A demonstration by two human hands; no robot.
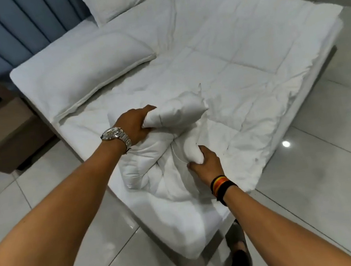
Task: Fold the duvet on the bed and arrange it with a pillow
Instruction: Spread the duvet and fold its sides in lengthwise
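Head view: the folding looks barely begun. The white quilted duvet [236, 43] lies mostly spread across the white-sheeted bed [30, 73], its far half flat and its right edge hanging over the mattress side at about three o'clock. Only the near portion, around six o'clock, is gathered into a loose, rumpled bunch. No clean fold shows yet, and squaring, stacking and placing it with a pillow all appear to remain.

The left hand [135, 124], wearing a silver metal wristwatch [115, 138], has its fingers curled round a puffy corner of the duvet that is lifted just above the bed. The right hand [206, 163], with a black, red and yellow wristband [221, 185], grips another bunched piece lower down, just beside the near bed edge at five o'clock. The two grips sit near each other, with crumpled fabric between them.

The duvet's long axis seems to run from the near left, at seven o'clock, towards the far right, at one o'clock, following its quilted seams. The raised corner in the left hand points towards two o'clock.

A flat white rectangular pillow [87, 70] rests at the head of the bed at ten o'clock, and a second plump white pillow [118, 0] leans against the blue padded headboard [14, 31] at twelve o'clock. Both are apart from the gathered bunch.
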